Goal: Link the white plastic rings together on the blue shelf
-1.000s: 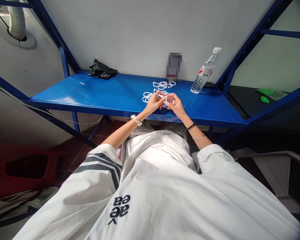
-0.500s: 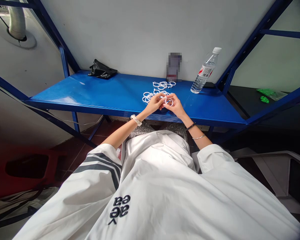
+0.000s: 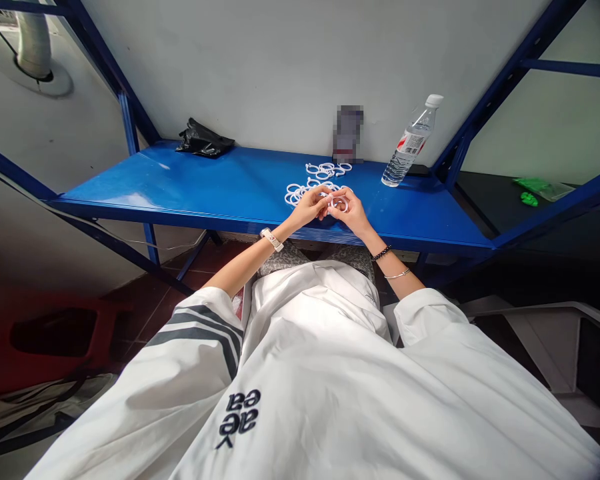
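Over the front of the blue table (image 3: 220, 190), my two hands meet around one white curtain ring (image 3: 339, 198). My right hand (image 3: 354, 210) grips the ring between thumb and fingers, its loop lying in front of the palm. The fingertips of my left hand (image 3: 310, 205) are pinched at the ring's left side, where a small part is hidden by the fingers. Just behind my hands lies a pile of similar white rings (image 3: 295, 193), partly covered by them. A second, smaller group of white rings (image 3: 325, 169) lies farther back.
A water bottle (image 3: 409, 143) stands at the right rear, with a dark flat object (image 3: 419, 171) beside it. A pixelated upright item (image 3: 348, 133) leans by the wall. At the left rear is a black plastic bag (image 3: 205, 139). Blue frame posts (image 3: 130, 123) border the table.
The ring has turned slightly between my fingers, so its loop looks flatter. Both hands stay in nearly the same place, and the piles have not moved.
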The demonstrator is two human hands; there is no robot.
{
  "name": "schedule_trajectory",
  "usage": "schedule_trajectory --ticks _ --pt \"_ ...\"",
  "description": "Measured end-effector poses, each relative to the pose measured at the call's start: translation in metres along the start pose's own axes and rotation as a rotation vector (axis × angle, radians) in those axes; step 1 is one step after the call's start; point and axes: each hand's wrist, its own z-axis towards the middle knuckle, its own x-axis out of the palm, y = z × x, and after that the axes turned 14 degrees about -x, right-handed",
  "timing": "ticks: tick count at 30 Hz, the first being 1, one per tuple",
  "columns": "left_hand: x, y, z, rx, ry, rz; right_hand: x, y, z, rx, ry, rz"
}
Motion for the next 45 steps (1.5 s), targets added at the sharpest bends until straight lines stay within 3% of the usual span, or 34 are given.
schedule_trajectory --ticks 45 --pt "0.0 0.0063 -0.0032 0.016 0.04 0.013 -0.0035 -0.0026 -0.0009 -0.023 0.032 -0.024"
